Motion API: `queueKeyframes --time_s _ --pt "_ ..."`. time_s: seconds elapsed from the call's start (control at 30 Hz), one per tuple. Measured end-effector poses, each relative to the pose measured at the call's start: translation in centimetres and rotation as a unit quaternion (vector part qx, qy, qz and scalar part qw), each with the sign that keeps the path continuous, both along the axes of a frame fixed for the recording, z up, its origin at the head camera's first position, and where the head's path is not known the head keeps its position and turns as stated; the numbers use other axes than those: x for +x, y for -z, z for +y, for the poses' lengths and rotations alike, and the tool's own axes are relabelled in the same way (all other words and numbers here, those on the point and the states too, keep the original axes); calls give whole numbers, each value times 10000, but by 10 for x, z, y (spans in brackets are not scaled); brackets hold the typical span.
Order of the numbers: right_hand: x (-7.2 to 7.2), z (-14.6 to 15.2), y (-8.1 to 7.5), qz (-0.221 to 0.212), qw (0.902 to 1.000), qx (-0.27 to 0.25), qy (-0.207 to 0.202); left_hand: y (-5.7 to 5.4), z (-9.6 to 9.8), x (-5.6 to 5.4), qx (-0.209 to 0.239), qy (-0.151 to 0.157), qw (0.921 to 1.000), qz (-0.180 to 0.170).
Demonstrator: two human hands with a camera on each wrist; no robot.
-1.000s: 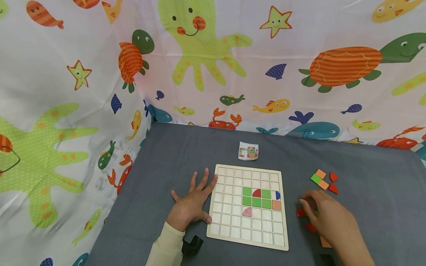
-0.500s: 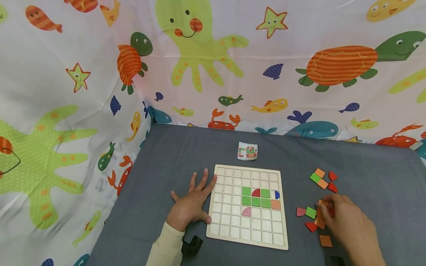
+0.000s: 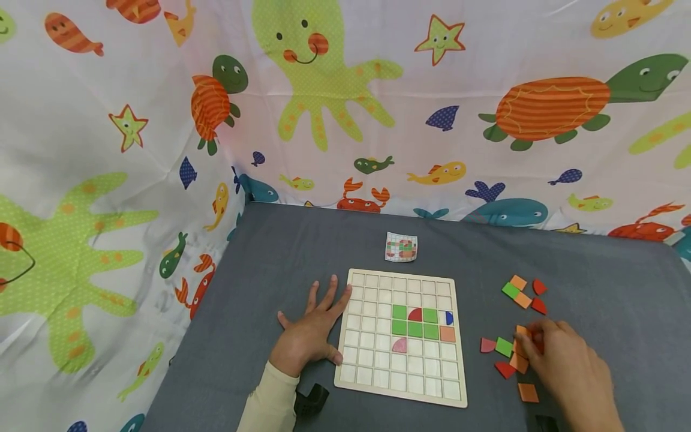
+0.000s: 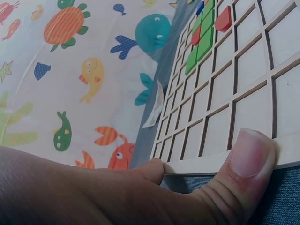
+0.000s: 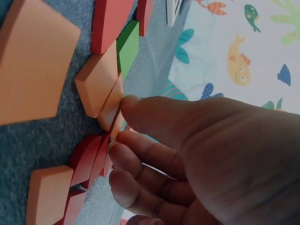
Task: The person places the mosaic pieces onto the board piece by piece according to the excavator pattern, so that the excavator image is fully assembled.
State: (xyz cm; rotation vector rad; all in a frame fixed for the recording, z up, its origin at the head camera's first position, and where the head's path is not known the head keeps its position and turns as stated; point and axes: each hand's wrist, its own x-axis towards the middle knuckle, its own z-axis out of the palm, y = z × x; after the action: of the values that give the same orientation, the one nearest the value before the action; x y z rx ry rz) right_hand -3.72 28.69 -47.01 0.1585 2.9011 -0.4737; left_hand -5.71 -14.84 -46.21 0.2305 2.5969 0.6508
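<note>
Right hand [image 3: 569, 366]: held low over the loose pieces, to the right of the board; fingers bent, thumb and forefinger set close together at the orange tiles [image 3: 519, 362]. Whether a tile is pinched cannot be told.
Orange tiles: crowded together at the fingertips; one edge is met by the thumb in the right wrist view.
Pile neighbours: a green tile [image 3: 504, 347] and a pink piece [image 3: 488, 345] are seen just left of the orange tiles, with a red piece [image 3: 505, 369] close by.
Picking: one piece seems to be singled out here; it is best gripped by two opposite edges, since touching neighbours may be dragged along.
Left hand [image 3: 308, 342]: fingers spread, nothing held; the left edge of the grid board [image 3: 369, 342] is touched.
Steadying: only light pressure is needed, as the green tiles [image 3: 414, 329] seated in the cells could be jolted.
Pattern card [image 3: 401, 247]: placed beyond the board, covered by neither hand, so it can be checked readily.
</note>
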Motion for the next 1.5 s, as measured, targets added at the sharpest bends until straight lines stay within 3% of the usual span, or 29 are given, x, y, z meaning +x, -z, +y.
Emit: queueKeyframes --time_s 0.2,0.33,0.63,0.77,1.03,1.17,1.4,1.5 --pt "-2 -5 1 113 9999 -6 -69 7 -2 0 79 37 9999 85" --pt "-7 -12 -1 49 9999 82 -113 3 -1 0 17 -14 10000 24" --pt "-19 -22 1 -450 9988 -164 -120 3 -1 -1 28 -34 10000 -8" --pt "-19 -23 3 -368 9990 -199 -184 8 -4 -1 73 24 10000 -3" --pt "-19 -30 2 -193 9993 -137 -296 3 -2 -1 11 10 10000 -70" --pt "-17 -42 -4 -15 9989 -245 -411 9 -4 -2 119 67 9999 39" --pt "-4 -75 -6 763 9922 -637 -752 30 -9 -6 130 45 9999 26" --pt "1 -86 -5 821 9901 -739 -869 30 -8 -7 115 40 9999 -76"
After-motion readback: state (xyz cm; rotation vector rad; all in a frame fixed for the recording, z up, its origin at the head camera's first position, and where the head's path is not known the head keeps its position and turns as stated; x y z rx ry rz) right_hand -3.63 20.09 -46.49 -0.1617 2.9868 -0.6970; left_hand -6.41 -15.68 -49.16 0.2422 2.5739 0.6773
